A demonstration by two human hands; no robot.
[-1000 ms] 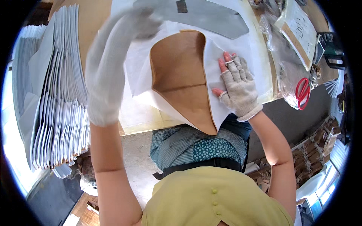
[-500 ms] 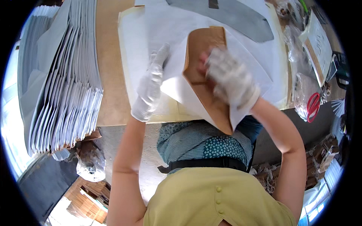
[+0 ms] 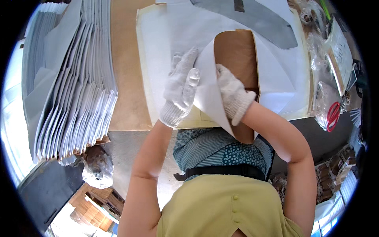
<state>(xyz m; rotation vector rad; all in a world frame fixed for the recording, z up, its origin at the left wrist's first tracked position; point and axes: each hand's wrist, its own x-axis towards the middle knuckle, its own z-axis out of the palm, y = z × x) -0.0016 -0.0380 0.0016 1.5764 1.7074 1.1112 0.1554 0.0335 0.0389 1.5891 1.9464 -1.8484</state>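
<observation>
Left gloved hand (image 3: 179, 89), fingers extended, sits beside the curled brown-lined white paper (image 3: 237, 51); right gloved hand (image 3: 233, 93) is inside, its fingers' grip unclear

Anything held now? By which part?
Can't tell: the left hand is open beside the white left flap of the curled paper; the right hand is inside, partly hidden, possibly pinching that flap.

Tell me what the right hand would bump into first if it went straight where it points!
The right hand would probably first meet the left side of the curled sheet. They may be touching now; the fingertips are hidden.
</observation>
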